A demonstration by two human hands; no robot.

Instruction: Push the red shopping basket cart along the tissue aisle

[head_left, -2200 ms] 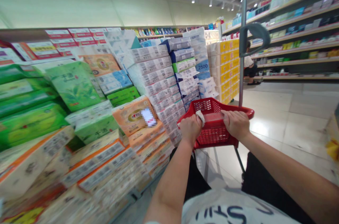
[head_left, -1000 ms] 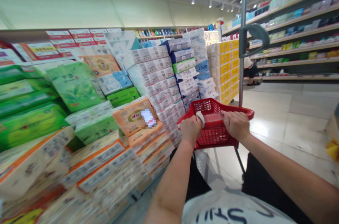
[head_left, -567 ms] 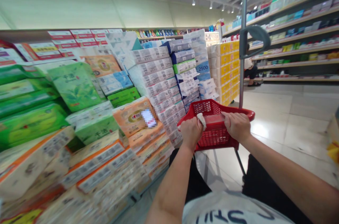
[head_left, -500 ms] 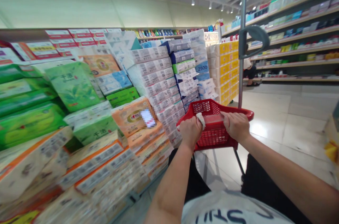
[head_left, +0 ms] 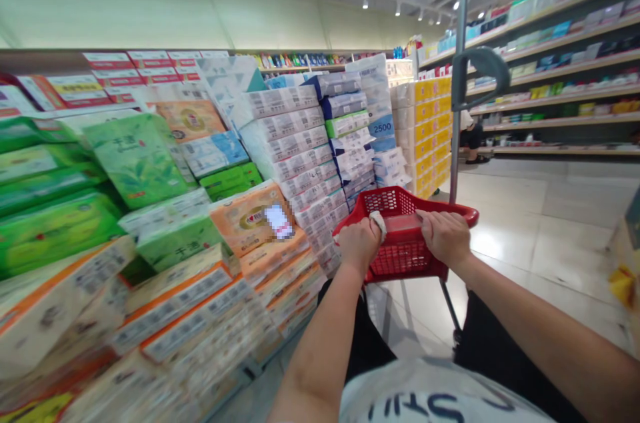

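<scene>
A red plastic shopping cart (head_left: 407, 256) with perforated sides stands in front of me. My left hand (head_left: 356, 244) is closed round the left part of its near rim. A crumpled white piece, like tissue or cloth (head_left: 379, 226), sticks out between that thumb and the fingers. On the right part of the same rim my right hand (head_left: 447, 238) is wrapped with its fingers curled. Left of the cart, a lit phone (head_left: 279, 221), its screen blurred out, lies on an orange tissue pack (head_left: 245, 220). Neither hand touches the phone.
Stacked tissue packs (head_left: 305, 150) line the left side close to the cart. A grey metal pole (head_left: 460, 16) with a hook-like holder rises at the cart's far right. Pale floor tiles (head_left: 515, 230) run toward long shelves (head_left: 560, 86), where a partly hidden person (head_left: 471, 136) crouches.
</scene>
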